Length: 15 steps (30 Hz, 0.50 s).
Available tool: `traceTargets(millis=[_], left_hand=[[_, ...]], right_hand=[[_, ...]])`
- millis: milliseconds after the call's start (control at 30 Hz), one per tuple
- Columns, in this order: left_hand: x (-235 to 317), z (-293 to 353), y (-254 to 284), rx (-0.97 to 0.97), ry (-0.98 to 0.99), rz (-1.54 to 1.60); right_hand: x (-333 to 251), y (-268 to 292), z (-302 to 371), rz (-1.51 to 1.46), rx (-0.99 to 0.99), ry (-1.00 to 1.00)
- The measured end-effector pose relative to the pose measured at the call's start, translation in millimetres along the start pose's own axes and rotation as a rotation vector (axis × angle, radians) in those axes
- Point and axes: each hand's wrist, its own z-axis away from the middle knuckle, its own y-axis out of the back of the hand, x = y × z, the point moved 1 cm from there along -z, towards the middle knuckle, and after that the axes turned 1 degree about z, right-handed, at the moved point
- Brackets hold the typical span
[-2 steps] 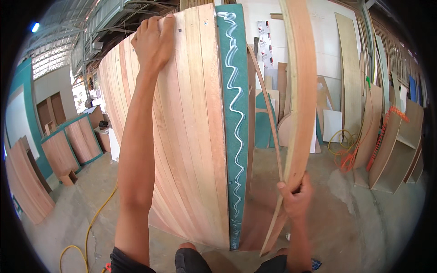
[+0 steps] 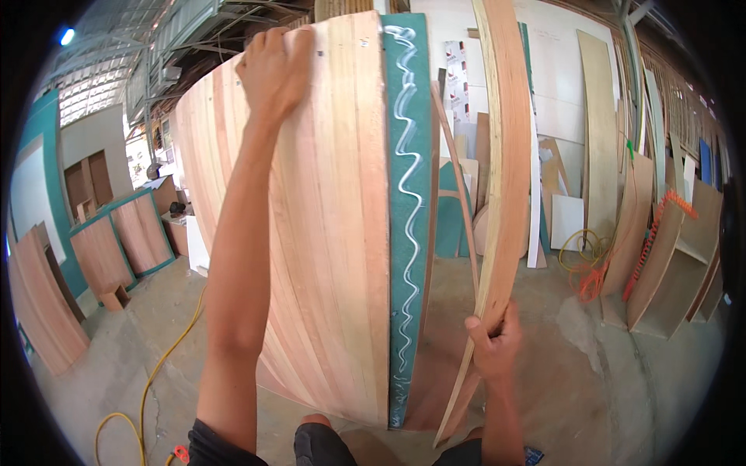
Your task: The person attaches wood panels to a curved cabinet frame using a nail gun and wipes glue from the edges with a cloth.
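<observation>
A curved panel of narrow pale wooden strips (image 2: 326,233) stands upright before me. Along its right side runs a green edge face (image 2: 416,256) bearing a wavy bead of white glue (image 2: 408,186). My left hand (image 2: 276,74) is hooked over the panel's top edge, its fingertips hidden behind. To the right, my right hand (image 2: 497,342) grips a long wooden plank (image 2: 509,155) low down, with the thumb on its near side. This plank stands nearly upright, apart from the glued face, and its upper end runs out of view.
A thin wooden strip (image 2: 458,171) slants behind the plank. Boards and sheets (image 2: 594,140) lean along the back wall. On the right are an orange coiled hose (image 2: 649,233) and a wooden cabinet (image 2: 676,272); a yellow hose (image 2: 167,357) crosses the concrete floor at left, near green-edged panels (image 2: 144,237).
The plank and my right hand have shifted slightly left, closer to the glued edge. My left hand keeps its hold on the panel's top, while the whole view has shifted a little.
</observation>
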Motion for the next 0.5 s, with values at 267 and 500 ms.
traceTargets(millis=[267,500], left_hand=[[0.1,-4.0,7.4,-0.134,0.012,0.002],[-15.7,-4.6,-0.1,-0.065,-0.432,-0.287]], right_hand=[[10.5,-30.0,17.2,-0.36,-0.156,0.034],[29.5,-41.8,10.6,-0.484,-0.194,-0.009]])
